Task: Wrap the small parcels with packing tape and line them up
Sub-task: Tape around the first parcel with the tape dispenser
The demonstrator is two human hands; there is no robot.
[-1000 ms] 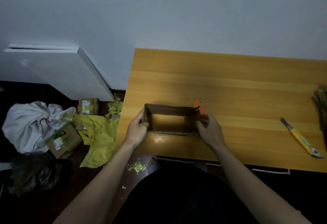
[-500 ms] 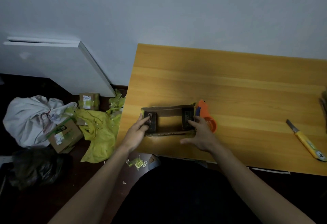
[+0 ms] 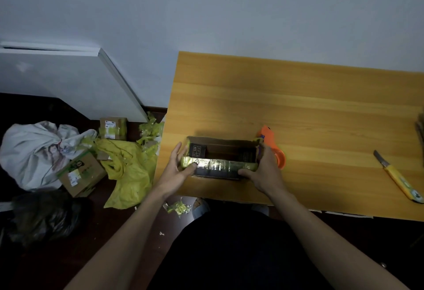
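Note:
A small open cardboard box [image 3: 229, 146] sits near the front left edge of the wooden table [image 3: 298, 106]. Its near long flap [image 3: 218, 165], covered with shiny yellow-green tape, is lifted toward the opening. A black printed end flap shows inside at the left. My left hand [image 3: 175, 170] lies at the left end, fingers straight, thumb pressing the taped flap. My right hand [image 3: 263, 172] grips the right end, thumb on the flap. An orange tape dispenser [image 3: 274, 146] stands just behind my right hand, partly hidden by it.
A yellow-handled knife [image 3: 399, 180] lies at the table's right. On the floor to the left are taped parcels [image 3: 113, 128] [image 3: 80, 174], a yellow plastic bag [image 3: 130, 175], a white sack [image 3: 32, 152], a black bag [image 3: 43, 216] and tape scraps. A white board [image 3: 68, 83] leans on the wall.
The end flaps were folded in, then the taped near flap came up. Both hands shifted from the box ends toward its near side.

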